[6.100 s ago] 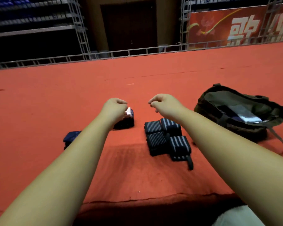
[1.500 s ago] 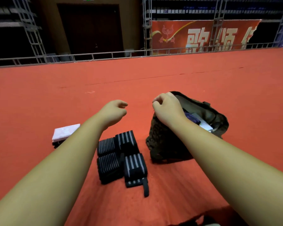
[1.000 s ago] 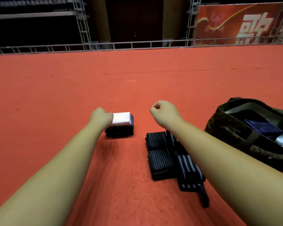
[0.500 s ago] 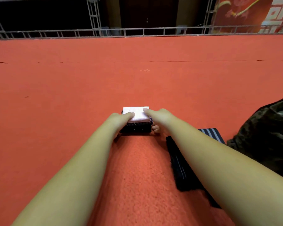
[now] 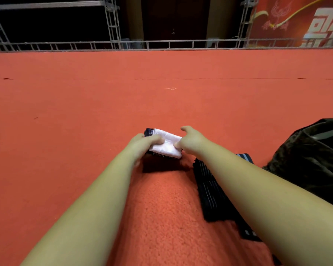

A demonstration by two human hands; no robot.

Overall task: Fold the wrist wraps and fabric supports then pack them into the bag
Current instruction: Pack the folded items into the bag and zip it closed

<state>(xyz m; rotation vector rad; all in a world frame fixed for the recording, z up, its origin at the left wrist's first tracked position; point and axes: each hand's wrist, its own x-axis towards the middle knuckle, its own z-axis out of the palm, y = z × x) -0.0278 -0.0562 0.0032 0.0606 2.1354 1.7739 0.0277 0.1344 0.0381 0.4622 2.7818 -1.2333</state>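
A small folded bundle (image 5: 166, 145), white fabric on top with a dark navy layer showing at its far left edge and underneath, is held just above the red carpet (image 5: 85, 112), its shadow falling on the floor directly below. The left hand (image 5: 142, 144) closes on the bundle's left end, thumb lying across the white top and fingers tucked beneath; the right hand (image 5: 188, 140) pinches the right end, thumb raised and the remaining fingers curled under the edge. Both hands are closed on the same piece, neither one free.

Near the right forearm, a row of folded black wrist wraps (image 5: 210, 189) with thin pale stripes lies flat on the carpet, partly hidden by the arm, a loose strap end (image 5: 249, 234) trailing nearest the camera. Beyond them, at the right margin, sits the dark camouflage bag (image 5: 304, 160); its opening runs off the picture, so what it contains cannot be made out. A metal truss rail (image 5: 161, 44) and a red banner (image 5: 296, 20) close off the far edge of the floor.

The step in hand appears to be packing: the folding looks done and this bundle is being lifted for transfer. The next move calls for carrying it right, over the striped wraps, and lowering it through the bag's mouth while keeping both ends pressed so the layers do not slide apart.
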